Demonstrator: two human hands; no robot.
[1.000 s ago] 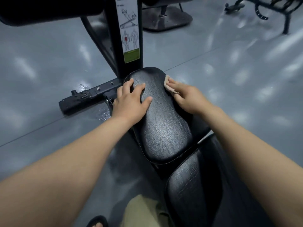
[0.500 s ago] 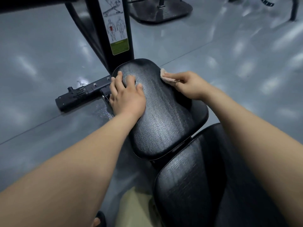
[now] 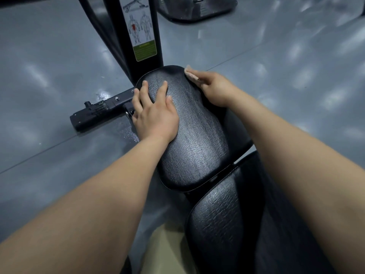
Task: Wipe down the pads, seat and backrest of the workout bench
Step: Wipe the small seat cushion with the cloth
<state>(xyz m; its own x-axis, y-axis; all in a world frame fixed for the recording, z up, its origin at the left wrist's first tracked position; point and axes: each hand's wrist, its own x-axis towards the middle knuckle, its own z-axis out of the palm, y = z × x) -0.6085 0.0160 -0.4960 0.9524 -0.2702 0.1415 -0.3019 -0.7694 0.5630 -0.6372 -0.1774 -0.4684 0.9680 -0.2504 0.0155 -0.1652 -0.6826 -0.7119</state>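
Two hands (image 3: pixel 156 115) (image 3: pixel 215 89), cloth (image 3: pixel 190 75), at seat (image 3: pixel 197 139) edges

Left hand (image 3: pixel 156 113) flat on seat (image 3: pixel 197 139); right hand (image 3: pixel 215 88) presses cloth (image 3: pixel 190 74).

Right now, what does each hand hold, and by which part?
Right hand grips a pinkish cloth by its near end; left hand holds nothing, resting flat on the seat.

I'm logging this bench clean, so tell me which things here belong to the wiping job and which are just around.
Part of the job:
- seat
- backrest
- cloth, held in the right hand
- left hand, flat on the seat

Just around:
- frame post with exercise sticker
- floor bar
- another machine's base plate
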